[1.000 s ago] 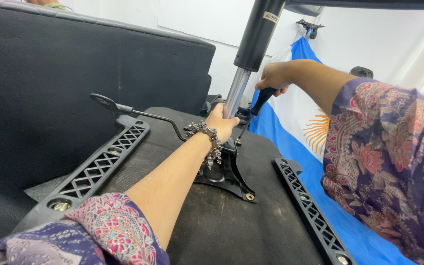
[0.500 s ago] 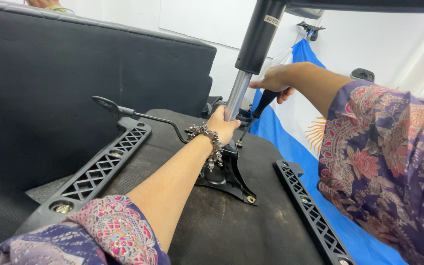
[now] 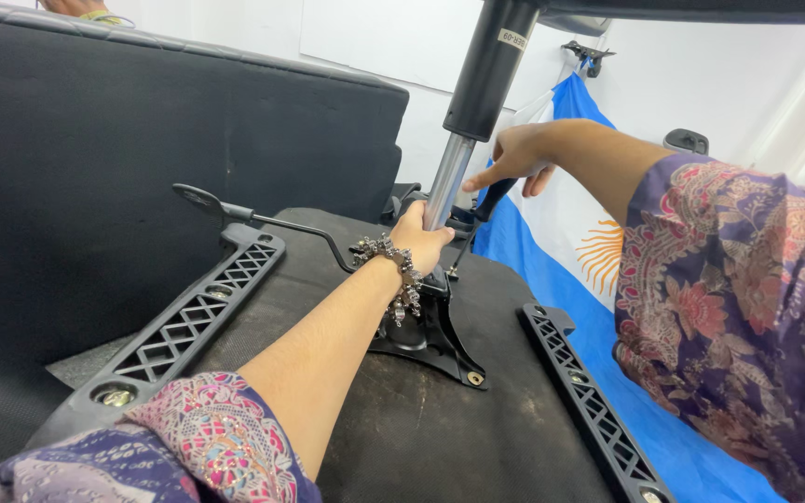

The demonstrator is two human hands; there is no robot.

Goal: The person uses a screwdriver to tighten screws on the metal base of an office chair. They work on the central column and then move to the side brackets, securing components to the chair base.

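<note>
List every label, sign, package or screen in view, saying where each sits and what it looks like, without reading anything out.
Small white rectangular sticker with dark print: near the top of the black upper tube of the chair's gas cylinder, above the right hand.
Light-blue and white striped cloth flag with a golden sun emblem: hanging and spread out at right, behind the overturned black seat base.
No packages or screens in view.

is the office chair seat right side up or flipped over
Flipped over: the seat's black underside faces up, with the mounting plate and gas cylinder rising from it.
</note>
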